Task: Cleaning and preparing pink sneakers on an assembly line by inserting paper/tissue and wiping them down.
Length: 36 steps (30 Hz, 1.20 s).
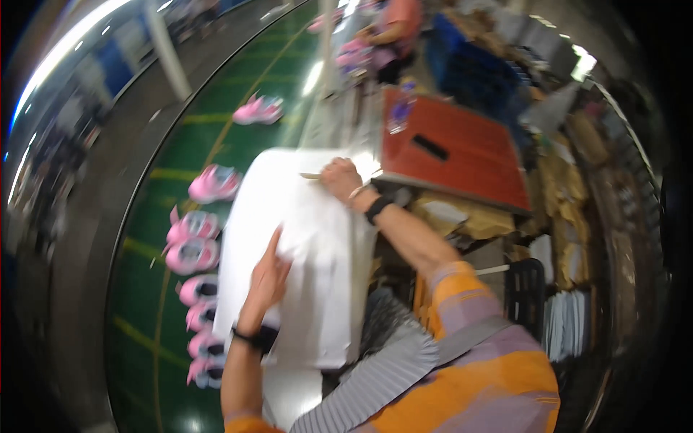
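A white worktop (317, 317) lies before me, with blurred white sheeting on it. Near its far end my right hand (341, 179) is closed around a thin, pale tan stick (310, 176), whose end points left. Its exact kind cannot be made out. My left hand (271, 274) rests over the near left part of the white surface. Its index finger is stretched forward and nothing shows in it; the other fingers are partly hidden. Both wrists wear dark bands.
On the left runs a green conveyor belt (144, 289) carrying several pink shoes (193, 255). A red-topped table (469, 155) at the far right bears a clear bottle (402, 108) and a black object (431, 146). Beyond, another person (397, 32) handles a pink shoe. Blue crates (473, 65) stand behind.
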Each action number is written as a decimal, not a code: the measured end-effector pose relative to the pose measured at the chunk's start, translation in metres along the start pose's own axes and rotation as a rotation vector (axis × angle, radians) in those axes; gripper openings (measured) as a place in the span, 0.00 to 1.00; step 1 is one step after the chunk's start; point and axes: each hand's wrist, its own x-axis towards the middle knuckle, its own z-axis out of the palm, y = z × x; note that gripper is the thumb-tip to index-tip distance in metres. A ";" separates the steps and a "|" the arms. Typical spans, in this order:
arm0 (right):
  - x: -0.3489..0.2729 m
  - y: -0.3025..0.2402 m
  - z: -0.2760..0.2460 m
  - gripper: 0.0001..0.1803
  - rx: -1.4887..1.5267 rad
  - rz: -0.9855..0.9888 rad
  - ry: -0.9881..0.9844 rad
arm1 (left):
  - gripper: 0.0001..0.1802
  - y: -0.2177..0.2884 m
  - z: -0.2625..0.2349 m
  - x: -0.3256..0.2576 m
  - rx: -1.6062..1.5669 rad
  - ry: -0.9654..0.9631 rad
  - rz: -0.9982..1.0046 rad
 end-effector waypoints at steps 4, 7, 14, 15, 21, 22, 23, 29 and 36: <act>-0.023 -0.057 -0.020 0.03 0.412 -0.376 0.164 | 0.26 -0.006 0.002 0.032 0.111 0.087 0.060; -0.022 -0.046 -0.032 0.11 0.531 -0.296 0.289 | 0.22 0.001 0.002 0.035 0.151 0.074 0.013; 0.000 -0.024 -0.013 0.07 0.507 -0.104 0.178 | 0.40 0.021 0.001 0.041 -0.005 0.166 -0.470; -0.019 -0.050 -0.012 0.08 0.666 -0.287 0.280 | 0.39 0.019 0.004 0.043 0.056 0.188 -0.497; -0.060 -0.060 -0.007 0.11 0.746 0.002 0.109 | 0.25 -0.021 0.009 0.021 -0.595 0.433 -0.425; -0.057 -0.053 -0.007 0.09 0.916 0.281 0.232 | 0.13 -0.030 0.005 0.012 -0.838 0.475 -0.307; -0.053 -0.039 -0.011 0.09 1.016 0.484 0.243 | 0.18 -0.038 -0.003 0.002 -0.826 0.449 -0.299; -0.022 -0.074 -0.068 0.43 0.501 0.034 -0.129 | 0.20 -0.039 -0.016 -0.056 -1.441 0.453 -0.084; 0.013 -0.186 -0.101 0.30 1.040 -0.242 0.181 | 0.18 -0.018 0.005 -0.090 -1.328 0.392 0.226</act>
